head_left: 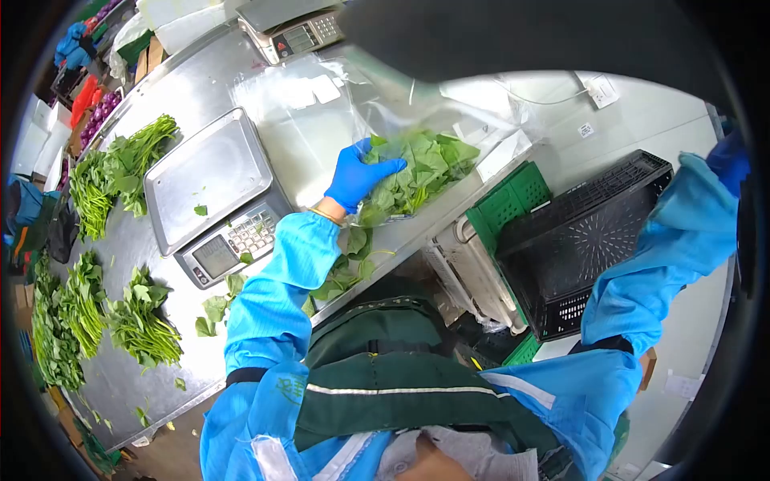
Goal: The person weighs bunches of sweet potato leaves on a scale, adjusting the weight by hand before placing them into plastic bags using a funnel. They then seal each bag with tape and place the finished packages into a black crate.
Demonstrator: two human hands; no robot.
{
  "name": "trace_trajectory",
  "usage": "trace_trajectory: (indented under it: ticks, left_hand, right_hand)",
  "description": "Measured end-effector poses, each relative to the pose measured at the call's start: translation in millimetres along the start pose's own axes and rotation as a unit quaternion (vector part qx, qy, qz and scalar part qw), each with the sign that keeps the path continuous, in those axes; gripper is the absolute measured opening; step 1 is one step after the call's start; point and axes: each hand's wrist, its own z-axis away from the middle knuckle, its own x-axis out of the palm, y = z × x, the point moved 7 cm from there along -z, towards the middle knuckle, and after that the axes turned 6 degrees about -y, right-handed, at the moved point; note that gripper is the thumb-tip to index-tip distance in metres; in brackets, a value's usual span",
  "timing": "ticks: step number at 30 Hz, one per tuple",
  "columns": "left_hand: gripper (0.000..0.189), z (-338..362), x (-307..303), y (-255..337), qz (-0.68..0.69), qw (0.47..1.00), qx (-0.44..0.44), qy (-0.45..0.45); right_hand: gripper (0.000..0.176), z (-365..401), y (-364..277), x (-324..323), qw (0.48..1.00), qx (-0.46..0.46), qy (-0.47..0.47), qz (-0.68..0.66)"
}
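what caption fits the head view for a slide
Gloved left hand holds leafy greens in a clear bag beside a scale

Scale pan: brushed metal. Bag right of scale: clear glossy plastic. Left hand: matt rubber glove, gripping matt greens.

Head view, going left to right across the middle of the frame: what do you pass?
bundled greens → weighing scale → left hand, gripping the leafy greens → green crate → black crate → right sleeve
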Motion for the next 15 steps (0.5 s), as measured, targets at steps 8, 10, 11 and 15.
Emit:
trace_trajectory:
  ticks: [8, 10, 11, 15]
  left_hand:
    - [0.041, 98, 70, -14, -0.420, 0.848, 0.309, -0.092]
    - [0.043, 129, 80, -62, -0.543, 0.807, 0.213, -0.091]
    - [0.042, 145, 83, -76, -0.562, 0.805, 0.167, -0.086]
    - [0.033, 200, 88, -97, -0.475, 0.873, 0.107, -0.015]
  right_hand:
    - [0.032, 269, 112, 80, 0.934, 0.205, -0.292, -0.025]
    - [0.037, 381, 123, 88, 0.874, 0.250, -0.391, -0.146]
    - [0.042, 442, 130, 78, 0.792, 0.432, -0.367, -0.229]
    - [0.062, 562, 94, 31, 0.694, 0.427, -0.559, -0.151]
